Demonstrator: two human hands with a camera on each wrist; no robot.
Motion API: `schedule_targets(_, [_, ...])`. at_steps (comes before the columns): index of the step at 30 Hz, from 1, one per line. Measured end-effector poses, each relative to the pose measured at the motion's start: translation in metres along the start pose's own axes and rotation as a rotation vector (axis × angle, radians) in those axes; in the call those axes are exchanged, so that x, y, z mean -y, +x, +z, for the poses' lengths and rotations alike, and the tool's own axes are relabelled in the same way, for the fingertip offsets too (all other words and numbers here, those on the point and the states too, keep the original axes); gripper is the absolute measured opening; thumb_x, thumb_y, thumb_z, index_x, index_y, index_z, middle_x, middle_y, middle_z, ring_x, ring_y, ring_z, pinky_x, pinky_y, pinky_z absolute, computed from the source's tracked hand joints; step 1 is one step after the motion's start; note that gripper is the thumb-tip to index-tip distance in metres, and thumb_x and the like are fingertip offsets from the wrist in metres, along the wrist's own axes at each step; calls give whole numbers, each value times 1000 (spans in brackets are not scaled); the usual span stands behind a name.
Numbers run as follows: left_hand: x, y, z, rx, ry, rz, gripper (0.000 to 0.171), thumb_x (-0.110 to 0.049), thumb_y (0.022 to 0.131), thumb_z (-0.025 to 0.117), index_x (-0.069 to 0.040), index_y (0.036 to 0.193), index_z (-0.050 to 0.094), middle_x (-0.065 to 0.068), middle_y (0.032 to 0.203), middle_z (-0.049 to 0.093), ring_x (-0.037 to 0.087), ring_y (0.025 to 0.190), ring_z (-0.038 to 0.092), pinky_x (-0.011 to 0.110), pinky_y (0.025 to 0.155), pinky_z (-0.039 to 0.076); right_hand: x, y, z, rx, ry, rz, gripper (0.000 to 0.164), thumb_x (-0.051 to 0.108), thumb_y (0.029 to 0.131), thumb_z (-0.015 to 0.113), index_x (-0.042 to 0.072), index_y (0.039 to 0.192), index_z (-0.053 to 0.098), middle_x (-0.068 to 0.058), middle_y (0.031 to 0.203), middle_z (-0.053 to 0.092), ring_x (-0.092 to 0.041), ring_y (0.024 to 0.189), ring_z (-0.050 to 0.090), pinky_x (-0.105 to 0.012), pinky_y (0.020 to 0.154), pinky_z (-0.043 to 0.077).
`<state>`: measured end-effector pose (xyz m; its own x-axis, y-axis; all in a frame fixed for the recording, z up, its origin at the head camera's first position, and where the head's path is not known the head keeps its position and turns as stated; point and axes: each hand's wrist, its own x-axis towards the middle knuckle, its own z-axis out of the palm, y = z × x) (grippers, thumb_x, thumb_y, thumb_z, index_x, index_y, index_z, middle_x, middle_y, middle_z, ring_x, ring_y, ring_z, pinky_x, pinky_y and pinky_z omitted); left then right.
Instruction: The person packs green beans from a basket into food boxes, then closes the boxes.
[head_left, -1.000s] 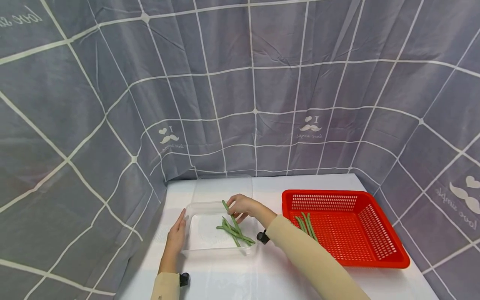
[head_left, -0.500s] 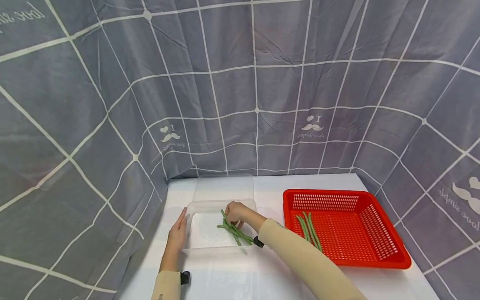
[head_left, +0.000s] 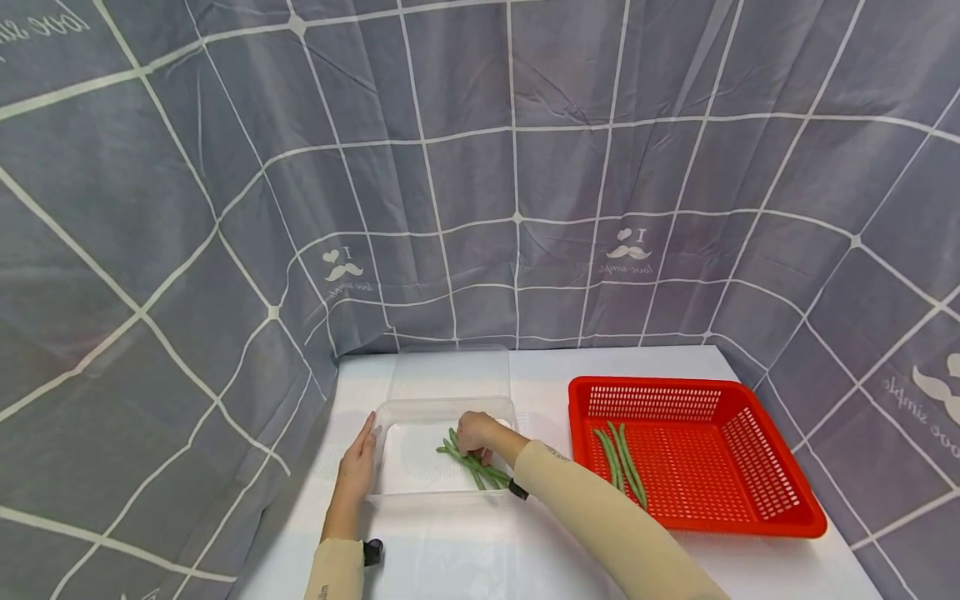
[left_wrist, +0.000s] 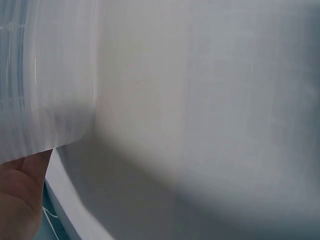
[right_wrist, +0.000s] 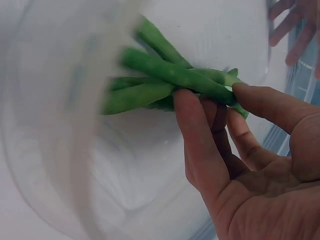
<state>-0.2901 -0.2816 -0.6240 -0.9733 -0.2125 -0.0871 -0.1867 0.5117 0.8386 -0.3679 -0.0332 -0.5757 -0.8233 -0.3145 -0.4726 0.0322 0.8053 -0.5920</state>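
Observation:
A clear plastic container (head_left: 405, 487) sits on the white table with several green beans (head_left: 468, 461) lying in it. My right hand (head_left: 474, 437) is down inside the container. In the right wrist view my right hand (right_wrist: 210, 95) pinches one green bean (right_wrist: 165, 70) between thumb and forefinger on top of the pile. My left hand (head_left: 363, 442) rests flat against the container's left wall with straight fingers. The left wrist view shows only the blurred container wall (left_wrist: 50, 75) and a bit of my left hand (left_wrist: 20, 195).
A red slotted basket (head_left: 750, 467) stands to the right, with a few green beans (head_left: 618, 454) on its left floor. A clear lid (head_left: 450, 373) lies behind the container. Grey checked cloth (head_left: 517, 167) walls in the table at the back and sides.
My right hand has come down and to the left, carrying a bean from above the container's back rim onto the pile inside. The left hand has stayed put.

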Motion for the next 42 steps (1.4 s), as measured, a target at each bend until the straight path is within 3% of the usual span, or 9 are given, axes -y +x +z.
schedule_targets(9, [0, 1, 1, -6, 3, -3, 53, -37, 118, 31, -29, 170, 26, 15, 176, 25, 46, 162, 24, 65, 132, 21, -4, 2, 4, -12, 5, 12, 23, -5, 88, 78, 9, 83, 60, -8, 68, 60, -20, 56, 61, -41, 63, 69])
schedule_targets(14, [0, 1, 1, -8, 4, -4, 53, -36, 118, 32, -28, 170, 27, 15, 175, 26, 46, 161, 25, 65, 132, 21, -4, 1, 5, -13, 25, 14, 26, -3, 87, 81, 9, 79, 59, -7, 67, 59, -20, 57, 61, -40, 61, 68])
schedule_targets(24, [-1, 0, 1, -3, 6, -10, 53, -34, 118, 31, -28, 170, 26, 15, 176, 25, 46, 162, 24, 65, 132, 20, -5, -6, 0, 7, 73, -17, 28, 5, 91, 83, 12, 78, 58, -5, 71, 59, -19, 62, 61, -45, 69, 69])
schedule_targets(33, [-1, 1, 1, 9, 6, -22, 53, -37, 118, 30, -31, 170, 24, 15, 176, 24, 47, 162, 21, 66, 132, 19, -8, -18, -14, -22, 77, -84, 18, 22, 97, 78, 8, 99, 68, -12, 89, 72, -35, 88, 77, -49, 71, 69])
schedule_targets(42, [-1, 2, 0, 26, 8, -35, 55, -42, 118, 28, -29, 171, 23, 15, 176, 22, 47, 162, 20, 67, 132, 18, -13, -32, -34, 39, 249, -124, 42, 40, 106, 64, 7, 132, 67, -22, 126, 73, -43, 115, 72, -64, 95, 61])
